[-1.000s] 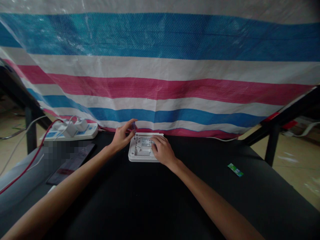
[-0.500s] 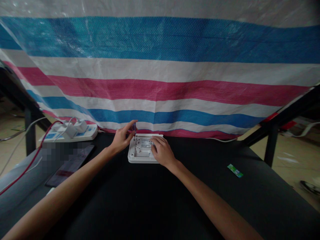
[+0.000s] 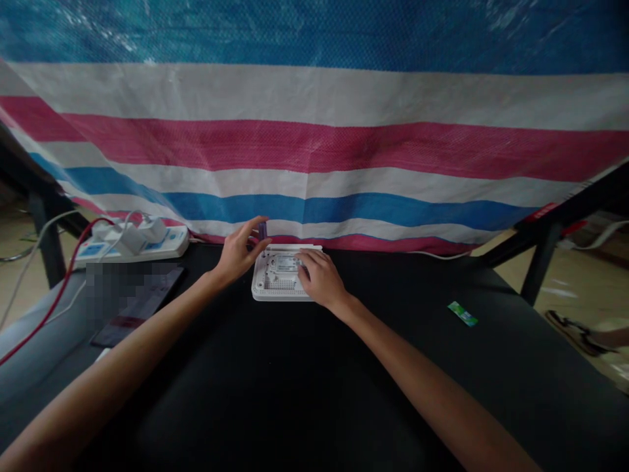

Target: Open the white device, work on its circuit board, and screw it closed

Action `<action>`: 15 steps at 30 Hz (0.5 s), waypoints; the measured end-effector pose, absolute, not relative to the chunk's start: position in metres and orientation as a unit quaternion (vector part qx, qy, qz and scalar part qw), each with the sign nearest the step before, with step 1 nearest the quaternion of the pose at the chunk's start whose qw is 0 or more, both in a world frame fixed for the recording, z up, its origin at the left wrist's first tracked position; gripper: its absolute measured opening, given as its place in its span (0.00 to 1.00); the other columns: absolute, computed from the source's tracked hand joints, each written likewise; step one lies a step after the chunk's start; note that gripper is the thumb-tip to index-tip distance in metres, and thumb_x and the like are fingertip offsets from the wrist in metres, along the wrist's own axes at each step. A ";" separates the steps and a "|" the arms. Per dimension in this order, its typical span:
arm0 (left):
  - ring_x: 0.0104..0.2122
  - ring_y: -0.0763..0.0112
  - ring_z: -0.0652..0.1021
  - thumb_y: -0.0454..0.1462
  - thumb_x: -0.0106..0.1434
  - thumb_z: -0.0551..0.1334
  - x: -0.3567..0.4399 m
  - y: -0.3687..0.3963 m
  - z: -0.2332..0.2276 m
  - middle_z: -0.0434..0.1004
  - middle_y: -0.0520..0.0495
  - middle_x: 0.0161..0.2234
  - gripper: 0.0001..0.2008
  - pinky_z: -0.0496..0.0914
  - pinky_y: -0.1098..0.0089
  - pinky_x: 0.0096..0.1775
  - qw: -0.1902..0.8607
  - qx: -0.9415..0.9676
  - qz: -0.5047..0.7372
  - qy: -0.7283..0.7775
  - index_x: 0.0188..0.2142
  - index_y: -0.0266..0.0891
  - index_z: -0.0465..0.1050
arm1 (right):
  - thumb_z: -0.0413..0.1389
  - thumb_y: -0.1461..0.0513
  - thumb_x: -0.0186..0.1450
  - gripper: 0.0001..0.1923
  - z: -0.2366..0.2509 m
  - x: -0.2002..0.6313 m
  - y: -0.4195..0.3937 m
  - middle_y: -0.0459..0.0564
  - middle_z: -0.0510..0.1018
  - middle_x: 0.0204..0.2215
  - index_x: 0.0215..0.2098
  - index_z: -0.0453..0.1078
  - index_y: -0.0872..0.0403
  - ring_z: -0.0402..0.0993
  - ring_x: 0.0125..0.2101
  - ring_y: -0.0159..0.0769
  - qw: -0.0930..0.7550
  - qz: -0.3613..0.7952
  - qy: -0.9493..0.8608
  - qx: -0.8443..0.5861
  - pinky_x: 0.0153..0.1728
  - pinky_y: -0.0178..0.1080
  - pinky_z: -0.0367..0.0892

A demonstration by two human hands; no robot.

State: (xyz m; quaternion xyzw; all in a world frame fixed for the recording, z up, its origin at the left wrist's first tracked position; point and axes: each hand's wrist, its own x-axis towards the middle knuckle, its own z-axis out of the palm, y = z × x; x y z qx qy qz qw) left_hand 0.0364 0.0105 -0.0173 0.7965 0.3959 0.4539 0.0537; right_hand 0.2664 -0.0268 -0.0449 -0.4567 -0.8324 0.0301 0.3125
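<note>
A white vented plastic case [image 3: 280, 285], which looks like a router with its label side up, lies on the black table. My left hand [image 3: 238, 254] is at its far left corner, with the index finger over the top of a small screwdriver [image 3: 263, 231] and the thumb beside its purplish, see-through handle. The screwdriver stands upright, its lower end at the case's left side. Across the right part of the case lies my right hand [image 3: 322, 278], fingers bent over the label and edge, pressing or steadying it.
To the left are a power strip [image 3: 167, 244] with white plugs, a red cable [image 3: 66, 283] and a dark phone or tablet [image 3: 142, 308]. A small green packet [image 3: 462, 313] lies at right. A striped sheet [image 3: 314, 147] hangs behind the table [image 3: 275, 387]. A person's foot [image 3: 584, 334] shows at far right.
The camera has tilted down a little, so the scene sits higher. Around the screwdriver my left fingers have shifted slightly, showing more handle. My right hand stays on the case. A foot has come into view.
</note>
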 end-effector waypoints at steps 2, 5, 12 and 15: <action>0.33 0.72 0.79 0.41 0.67 0.62 0.037 0.011 -0.018 0.77 0.46 0.42 0.21 0.77 0.71 0.35 0.055 0.793 0.459 0.397 0.58 0.39 0.64 | 0.50 0.66 0.66 0.16 -0.044 0.266 -0.027 0.59 0.78 0.51 0.50 0.73 0.59 0.71 0.54 0.45 0.307 0.028 -0.833 -0.459 0.59 0.49 0.63; 0.31 0.73 0.78 0.42 0.67 0.62 0.037 0.010 -0.019 0.78 0.48 0.38 0.21 0.77 0.71 0.34 0.040 0.792 0.462 0.397 0.57 0.39 0.65 | 0.50 0.66 0.66 0.16 -0.043 0.266 -0.028 0.60 0.78 0.51 0.50 0.73 0.59 0.71 0.54 0.44 0.306 0.028 -0.833 -0.460 0.59 0.48 0.62; 0.32 0.73 0.78 0.41 0.69 0.60 0.038 0.006 -0.015 0.78 0.46 0.41 0.20 0.76 0.71 0.36 0.036 0.801 0.452 0.391 0.58 0.39 0.67 | 0.50 0.66 0.66 0.16 -0.043 0.266 -0.028 0.59 0.78 0.51 0.50 0.73 0.58 0.71 0.55 0.45 0.311 0.036 -0.830 -0.461 0.59 0.50 0.62; 0.33 0.73 0.78 0.39 0.69 0.59 0.038 0.006 -0.016 0.78 0.46 0.41 0.22 0.76 0.71 0.37 0.048 0.805 0.447 0.387 0.61 0.40 0.63 | 0.51 0.67 0.66 0.16 -0.042 0.266 -0.029 0.59 0.78 0.51 0.50 0.73 0.56 0.71 0.55 0.44 0.315 0.042 -0.830 -0.458 0.59 0.51 0.62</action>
